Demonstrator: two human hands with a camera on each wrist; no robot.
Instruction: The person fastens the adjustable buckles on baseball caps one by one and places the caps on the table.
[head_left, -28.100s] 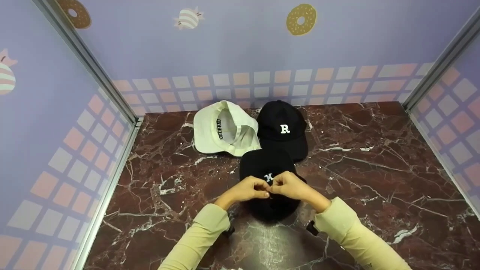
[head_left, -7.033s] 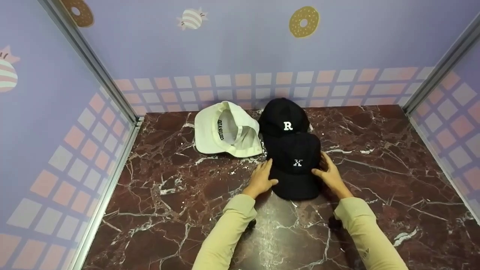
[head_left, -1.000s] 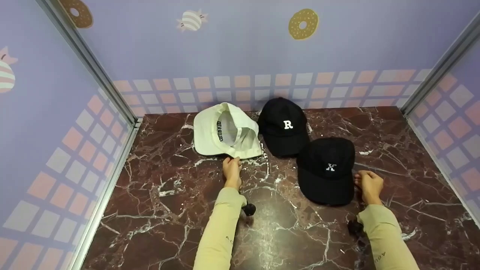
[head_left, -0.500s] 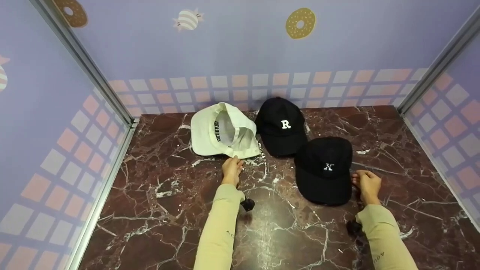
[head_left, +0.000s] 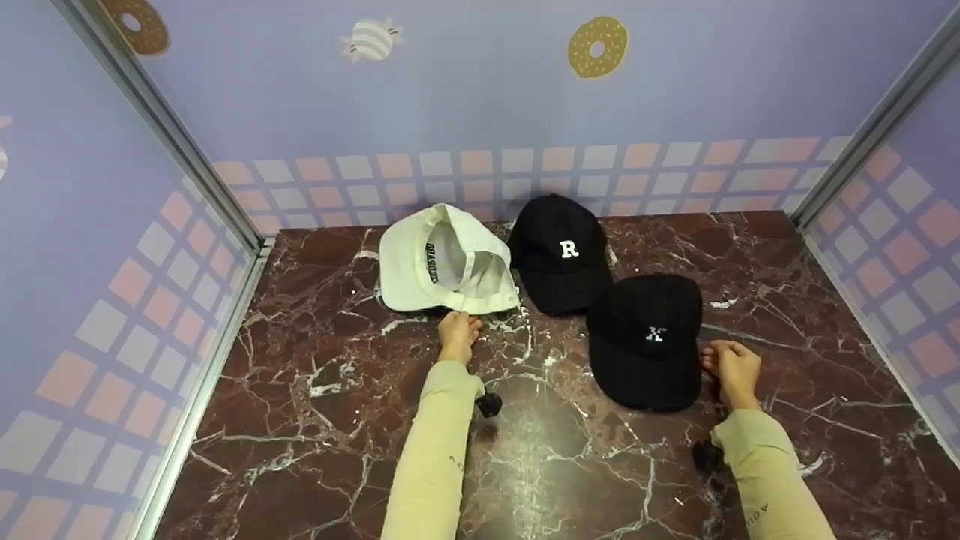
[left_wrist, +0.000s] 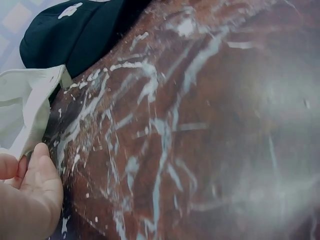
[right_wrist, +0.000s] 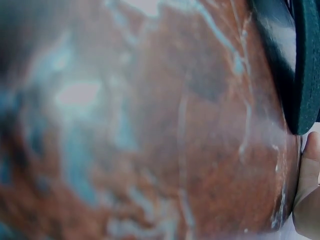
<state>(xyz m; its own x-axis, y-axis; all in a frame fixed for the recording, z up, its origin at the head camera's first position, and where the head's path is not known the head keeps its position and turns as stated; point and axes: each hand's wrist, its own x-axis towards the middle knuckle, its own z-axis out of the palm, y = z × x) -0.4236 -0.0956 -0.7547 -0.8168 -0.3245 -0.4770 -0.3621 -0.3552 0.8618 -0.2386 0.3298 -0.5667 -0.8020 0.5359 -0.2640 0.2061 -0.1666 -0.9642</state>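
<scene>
A white baseball cap (head_left: 401, 262) lies tipped at the back, its hollow inside and some dark lettering showing. At its lower rear edge my left hand (head_left: 459, 334) pinches the rim between thumb and fingers; the left wrist view shows the white cap (left_wrist: 37, 97) running down to the fingertips. On the right sits a black baseball cap with a white X-like mark (head_left: 645, 367), brim toward me. Beside this brim rests my right hand (head_left: 735, 367), fingers loosely bent and holding nothing visible; only part of it shows in the right wrist view.
Behind, a black baseball cap with a white R (head_left: 559, 229) stands between the other two, close against both. All lie on a dark red marbled tabletop (head_left: 555, 480). Purple patterned panels (head_left: 480, 90) enclose the back and sides.
Earlier both hands were at the X-marked cap, which has since moved right, beside the R cap. My left hand has gone to the white cap. In the last second the caps barely change.
</scene>
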